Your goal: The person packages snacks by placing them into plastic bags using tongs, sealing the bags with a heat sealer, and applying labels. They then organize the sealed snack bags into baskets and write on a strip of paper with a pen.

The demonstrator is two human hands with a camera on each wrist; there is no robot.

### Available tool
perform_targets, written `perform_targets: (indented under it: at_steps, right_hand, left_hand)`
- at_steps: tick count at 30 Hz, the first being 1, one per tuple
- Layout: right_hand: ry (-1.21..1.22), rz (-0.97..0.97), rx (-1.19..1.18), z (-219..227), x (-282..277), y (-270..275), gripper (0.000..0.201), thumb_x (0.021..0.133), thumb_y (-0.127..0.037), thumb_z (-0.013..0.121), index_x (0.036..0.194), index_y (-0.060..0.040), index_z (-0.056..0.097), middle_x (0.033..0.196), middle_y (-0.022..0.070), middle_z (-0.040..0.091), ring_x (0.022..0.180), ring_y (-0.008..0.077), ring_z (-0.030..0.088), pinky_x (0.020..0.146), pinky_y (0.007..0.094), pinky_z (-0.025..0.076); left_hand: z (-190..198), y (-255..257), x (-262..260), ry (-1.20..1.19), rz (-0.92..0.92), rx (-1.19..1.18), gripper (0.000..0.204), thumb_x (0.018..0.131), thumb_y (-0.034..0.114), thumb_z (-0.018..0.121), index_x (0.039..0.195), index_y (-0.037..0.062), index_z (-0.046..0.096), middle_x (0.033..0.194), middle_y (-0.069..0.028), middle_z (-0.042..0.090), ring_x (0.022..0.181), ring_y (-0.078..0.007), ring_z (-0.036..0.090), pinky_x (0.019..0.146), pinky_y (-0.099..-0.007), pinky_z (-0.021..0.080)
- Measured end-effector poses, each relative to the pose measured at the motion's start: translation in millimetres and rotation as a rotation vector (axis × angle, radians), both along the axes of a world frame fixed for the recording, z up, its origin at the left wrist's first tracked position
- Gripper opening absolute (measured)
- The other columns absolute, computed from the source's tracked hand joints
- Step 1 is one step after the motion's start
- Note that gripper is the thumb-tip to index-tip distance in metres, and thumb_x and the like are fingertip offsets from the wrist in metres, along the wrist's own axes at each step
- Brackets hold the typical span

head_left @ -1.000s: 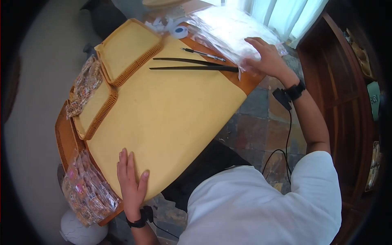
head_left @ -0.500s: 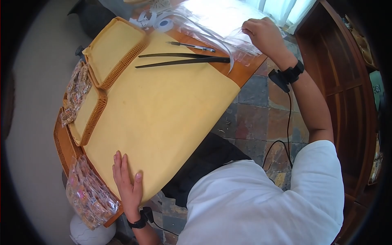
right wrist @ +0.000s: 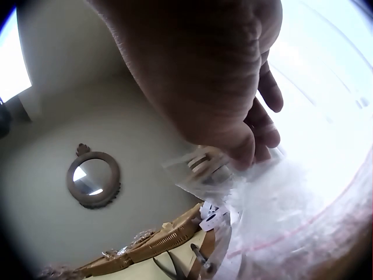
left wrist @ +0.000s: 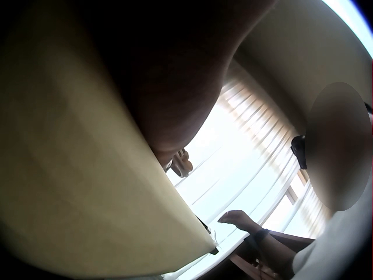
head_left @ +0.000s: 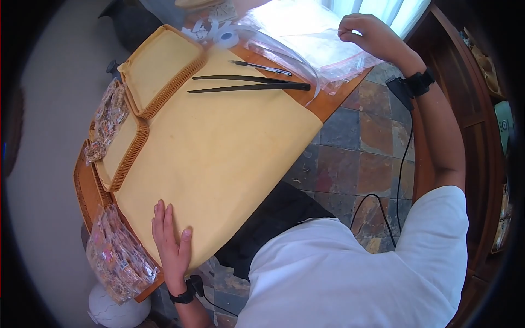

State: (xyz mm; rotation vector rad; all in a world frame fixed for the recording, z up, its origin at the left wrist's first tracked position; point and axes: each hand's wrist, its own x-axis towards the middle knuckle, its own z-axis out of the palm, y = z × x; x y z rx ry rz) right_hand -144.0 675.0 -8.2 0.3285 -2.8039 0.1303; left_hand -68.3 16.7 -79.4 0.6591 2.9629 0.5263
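Note:
My left hand lies with straight fingers on the yellow cloth at the table's near corner. At the far right my right hand pinches the edge of a clear plastic bag between thumb and fingers. This bag lifts above a bright stack of clear plastic bags. Beside the stack are long black tongs, a pen and a curling pale strip. In the left wrist view the left hand's fingers are mostly hidden in shadow.
Two woven trays lined in yellow stand along the left edge, a packet of small beads over one. Several clear packets hang at the near left corner. A white tape roll sits at the back. Wooden shelving rises at right.
My right hand moved up and over the plastic stack, then to the right, its fingers closing on a bag edge. The left hand stays flat on the cloth. The view shifted slightly.

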Motion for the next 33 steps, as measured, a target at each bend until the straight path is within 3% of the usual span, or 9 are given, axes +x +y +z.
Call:
perform_targets:
  at_steps: [6, 7, 9, 16, 19, 23, 29, 31, 33]
  right_hand:
    - [0.447, -0.001, 0.203, 15.9, 7.8, -38.8, 0.008, 0.104, -0.011, 0.071, 0.109, -0.0062, 0.072, 0.107, 0.0111, 0.075, 0.098, 0.0323, 0.074, 0.084, 0.0340, 0.062]
    - [0.604, 0.026, 0.251, 13.1, 8.3, -58.8, 0.010, 0.090, -0.009, 0.072, 0.099, -0.0056, 0.069, 0.103, 0.0080, 0.075, 0.090, 0.0286, 0.073, 0.081, 0.0380, 0.056]
    - [0.692, 0.130, 0.325, 18.4, 24.4, -96.5, 0.017, 0.090, -0.010, 0.071, 0.107, -0.0058, 0.069, 0.112, 0.0074, 0.074, 0.092, 0.0270, 0.072, 0.082, 0.0342, 0.057]
    - [0.523, 0.606, 0.123, -20.4, 56.6, -223.5, 0.018, 0.088, -0.013, 0.068, 0.103, -0.0034, 0.067, 0.117, 0.0105, 0.069, 0.108, 0.0241, 0.070, 0.087, 0.0346, 0.057]
    - [0.440, 0.783, 0.020, -47.6, 60.5, -271.0, 0.016, 0.089, -0.013, 0.069, 0.102, -0.0038, 0.068, 0.123, 0.0117, 0.070, 0.115, 0.0253, 0.069, 0.092, 0.0361, 0.057]
    - [0.299, 1.010, -0.128, -64.8, 62.0, -319.2, 0.013, 0.090, -0.014, 0.067, 0.098, -0.0041, 0.067, 0.121, 0.0113, 0.069, 0.121, 0.0248, 0.065, 0.099, 0.0362, 0.053]
    - [0.111, 1.125, -0.176, -86.0, 67.4, -351.4, 0.013, 0.088, -0.015, 0.066, 0.096, -0.0042, 0.068, 0.124, 0.0116, 0.070, 0.119, 0.0253, 0.065, 0.100, 0.0362, 0.053]
    - [0.036, 1.152, -0.171, -88.1, 71.6, -355.8, 0.012, 0.088, -0.015, 0.067, 0.096, -0.0046, 0.067, 0.127, 0.0118, 0.071, 0.121, 0.0257, 0.066, 0.102, 0.0361, 0.053]
    - [0.031, 1.136, -0.193, -88.1, 73.1, -359.1, 0.014, 0.087, -0.015, 0.067, 0.095, -0.0048, 0.067, 0.126, 0.0112, 0.071, 0.119, 0.0247, 0.066, 0.102, 0.0356, 0.053]
  left_hand:
    - [0.8, 1.0, 0.9, 0.001, 0.011, 0.009, 0.068, 0.103, 0.034, 0.063, 0.161, 0.0025, 0.046, 0.173, -0.0204, 0.035, 0.162, -0.0396, 0.030, 0.131, -0.0561, 0.021]
    - [0.5, 0.8, 0.7, 0.010, 0.017, 0.016, 0.068, 0.103, 0.034, 0.063, 0.161, 0.0025, 0.046, 0.173, -0.0204, 0.035, 0.162, -0.0396, 0.030, 0.131, -0.0561, 0.021]
    - [-0.5, -0.5, 0.3, 0.016, 0.003, 0.009, 0.067, 0.103, 0.034, 0.064, 0.160, 0.0024, 0.046, 0.173, -0.0203, 0.036, 0.161, -0.0395, 0.031, 0.131, -0.0562, 0.021]
    - [5.1, 0.5, 1.9, 0.042, 0.019, 0.007, 0.064, 0.105, 0.029, 0.062, 0.161, 0.0015, 0.045, 0.171, -0.0217, 0.039, 0.159, -0.0403, 0.035, 0.130, -0.0548, 0.025]
    - [8.0, 3.4, 4.9, 0.022, 0.120, 0.290, 0.063, 0.108, 0.027, 0.058, 0.162, -0.0002, 0.042, 0.169, -0.0242, 0.041, 0.157, -0.0418, 0.038, 0.128, -0.0530, 0.029]
    - [17.6, 3.2, 18.3, 0.254, 0.143, 0.308, 0.061, 0.112, 0.027, 0.052, 0.163, -0.0038, 0.038, 0.165, -0.0267, 0.043, 0.153, -0.0436, 0.042, 0.126, -0.0514, 0.032]
    - [18.4, -2.3, 46.1, 0.801, -0.002, 0.206, 0.058, 0.110, 0.027, 0.054, 0.159, 0.0005, 0.038, 0.161, -0.0270, 0.044, 0.152, -0.0448, 0.040, 0.124, -0.0580, 0.034]
    - [17.5, -0.7, 52.3, 0.810, -0.003, 0.216, 0.049, 0.107, 0.026, 0.058, 0.152, 0.0067, 0.050, 0.157, -0.0230, 0.048, 0.151, -0.0424, 0.042, 0.125, -0.0582, 0.032]
    - [19.7, -0.9, 55.2, 0.868, -0.076, -0.016, 0.042, 0.104, 0.025, 0.063, 0.145, 0.0142, 0.060, 0.157, -0.0195, 0.050, 0.150, -0.0405, 0.044, 0.126, -0.0564, 0.030]
